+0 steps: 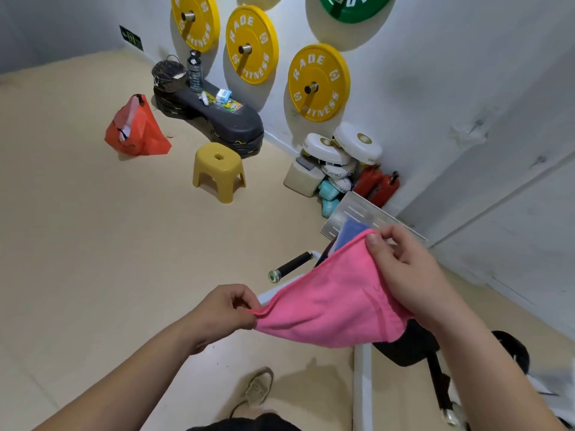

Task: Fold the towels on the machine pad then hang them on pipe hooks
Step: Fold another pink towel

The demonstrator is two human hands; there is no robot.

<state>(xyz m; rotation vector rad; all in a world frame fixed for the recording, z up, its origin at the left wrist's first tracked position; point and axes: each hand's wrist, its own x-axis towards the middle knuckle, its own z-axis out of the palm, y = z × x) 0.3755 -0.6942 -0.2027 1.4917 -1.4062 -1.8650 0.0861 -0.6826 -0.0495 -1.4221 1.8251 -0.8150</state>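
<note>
A pink towel (329, 303) is stretched in the air between my two hands, low in the middle of the view. My left hand (222, 309) pinches its near left corner. My right hand (404, 272) grips its far upper corner. A blue towel (351, 231) peeks out just behind the pink one, lying against a silver metal plate (367, 216) of the machine. The black machine pad (404, 346) is mostly hidden under the pink towel and my right arm. No pipe hooks can be made out.
A black-gripped machine handle (291, 265) sticks out left of the towel. A yellow stool (218, 171), an orange bag (137, 127) and black stacked steppers (211, 115) sit on the beige floor. Yellow weight plates (317, 82) hang on the wall. White plates (342, 150) and red extinguishers (378, 183) crowd the corner.
</note>
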